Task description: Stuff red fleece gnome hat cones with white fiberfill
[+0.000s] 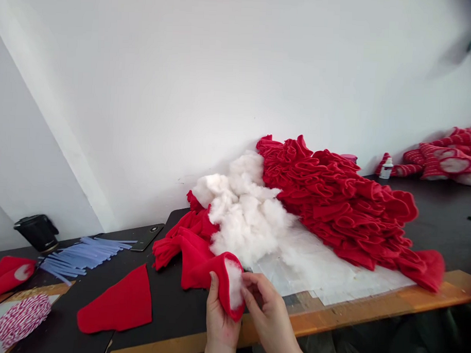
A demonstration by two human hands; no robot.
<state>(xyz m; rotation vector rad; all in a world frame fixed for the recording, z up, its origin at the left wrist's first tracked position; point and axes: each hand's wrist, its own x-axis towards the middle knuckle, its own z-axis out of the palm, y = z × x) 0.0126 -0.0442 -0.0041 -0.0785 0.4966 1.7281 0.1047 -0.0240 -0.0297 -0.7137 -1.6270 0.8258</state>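
My left hand (221, 320) is wrapped round a red fabric pouch (207, 271), with the thumb over its near side. The open mouth of the pouch faces right, and white stuffing (235, 284) fills it. At the right side of that mouth, my right hand (264, 306) has its fingers pinched together; whether they grip the rim or the stuffing is hard to make out. Just behind both hands rises a heap of loose white fibre stuffing (245, 213). More folded red fabric pieces (171, 241) lie left of the heap, partly under the held pouch.
A large pile of red fabric pieces (335, 200) covers the plastic sheet (343, 283) on the right. To the left are a flat red piece (119, 303), blue strips (78, 256), striped twine (22, 318), a phone (147, 238) and a black cup (36, 231). A small bottle (386, 168) stands far right.
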